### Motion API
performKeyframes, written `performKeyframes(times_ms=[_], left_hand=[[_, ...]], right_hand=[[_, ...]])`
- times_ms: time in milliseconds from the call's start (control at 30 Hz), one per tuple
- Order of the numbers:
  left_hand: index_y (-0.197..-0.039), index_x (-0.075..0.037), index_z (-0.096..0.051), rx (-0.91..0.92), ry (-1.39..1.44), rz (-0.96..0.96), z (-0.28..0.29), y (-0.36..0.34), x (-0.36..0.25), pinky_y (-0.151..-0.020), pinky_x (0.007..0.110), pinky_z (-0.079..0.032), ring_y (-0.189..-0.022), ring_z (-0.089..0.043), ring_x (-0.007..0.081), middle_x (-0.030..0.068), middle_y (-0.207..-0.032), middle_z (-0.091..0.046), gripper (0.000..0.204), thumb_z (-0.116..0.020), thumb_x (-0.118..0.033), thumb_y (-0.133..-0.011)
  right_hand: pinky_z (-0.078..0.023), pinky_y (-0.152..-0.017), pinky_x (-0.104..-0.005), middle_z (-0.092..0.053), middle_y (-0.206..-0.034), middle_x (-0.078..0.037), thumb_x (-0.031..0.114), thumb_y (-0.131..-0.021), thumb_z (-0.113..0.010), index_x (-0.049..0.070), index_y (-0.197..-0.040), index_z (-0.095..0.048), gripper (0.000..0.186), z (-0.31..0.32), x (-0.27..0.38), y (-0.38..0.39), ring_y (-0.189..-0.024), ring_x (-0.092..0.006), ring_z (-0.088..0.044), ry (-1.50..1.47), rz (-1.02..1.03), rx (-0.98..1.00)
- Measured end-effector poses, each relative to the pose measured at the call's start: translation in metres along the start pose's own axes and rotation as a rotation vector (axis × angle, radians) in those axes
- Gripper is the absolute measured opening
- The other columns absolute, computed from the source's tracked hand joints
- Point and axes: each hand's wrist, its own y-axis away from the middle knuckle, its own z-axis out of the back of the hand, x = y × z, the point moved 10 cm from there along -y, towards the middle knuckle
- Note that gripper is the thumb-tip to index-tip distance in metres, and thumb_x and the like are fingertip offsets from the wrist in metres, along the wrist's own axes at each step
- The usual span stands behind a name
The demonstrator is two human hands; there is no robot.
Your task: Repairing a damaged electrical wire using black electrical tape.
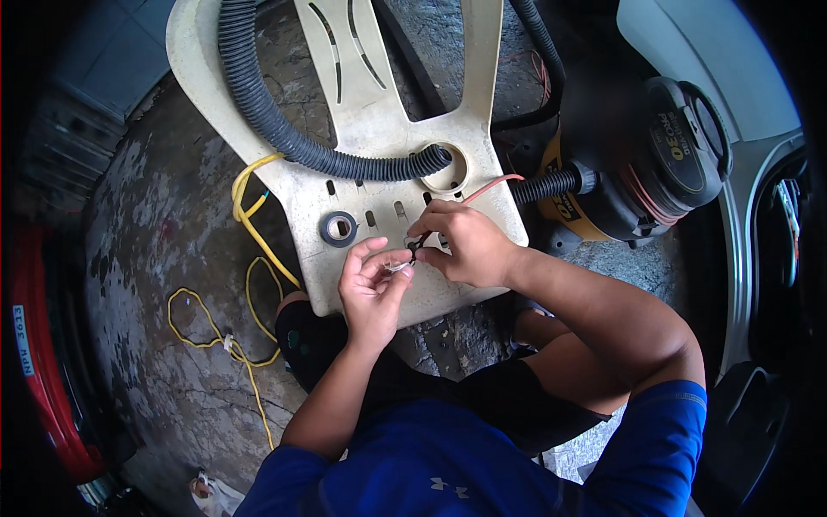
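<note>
Over the seat of a cream plastic chair (323, 289), my two hands meet fingertip to fingertip. My left hand (370, 289) pinches the end of a thin black wire (415, 248), with a small pale strip (396, 266) by its thumb and finger. From the other side my right hand (472, 246) grips the same wire, its fingers curled. An orange-red cord (495, 183) runs up behind my right hand toward the vacuum; its join with the black wire is hidden. A roll of black tape (327, 231) lies on the seat beside my left hand.
A ribbed black hose (267, 125) crosses the chair, its end at a beige tape ring (459, 178). A yellow cord (251, 226) loops over the chair's side onto the floor. At right stand a yellow-and-black vacuum (594, 211) and an open car door (736, 250); a red car (43, 370) is left.
</note>
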Motion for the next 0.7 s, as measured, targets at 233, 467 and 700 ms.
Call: performKeyframes(times_ms=[233,467,700], left_hand=[[-0.135,-0.002,-0.053,-0.096,0.106,0.058,0.007,0.0,0.007,-0.08,0.029,-0.06,-0.089,-0.074,0.0171,0.0144,-0.109,-0.075,0.044,-0.074,0.004,-0.097],[-0.116,-0.001,-0.064,-0.137,0.167,-0.021,0.013,-0.004,-0.003,-0.081,0.03,-0.06,-0.088,-0.073,0.0172,0.0102,-0.101,-0.074,0.018,-0.071,0.002,-0.1],[-0.108,0.0,-0.066,-0.116,0.107,-0.189,0.008,0.0,-0.02,-0.084,0.027,-0.058,-0.092,-0.07,0.0123,0.0092,-0.105,-0.072,0.011,-0.066,0.007,-0.099]], right_hand=[[-0.054,-0.095,-0.0461,-0.069,-0.107,-0.016,0.01,-0.084,-0.08,0.005,-0.124,-0.064,0.043,0.002,0.0,-0.006,-0.11,-0.0381,-0.067,-0.115,-0.095,0.051],[-0.052,-0.098,-0.0458,-0.06,-0.113,-0.015,0.017,-0.085,-0.082,0.004,-0.112,-0.073,0.031,-0.001,0.031,0.0,-0.11,-0.0363,-0.063,-0.033,0.066,0.057],[-0.051,-0.103,-0.0433,-0.059,-0.116,-0.018,0.02,-0.09,-0.078,0.002,-0.109,-0.078,0.026,0.001,0.027,-0.003,-0.115,-0.0355,-0.061,-0.111,0.026,0.024]])
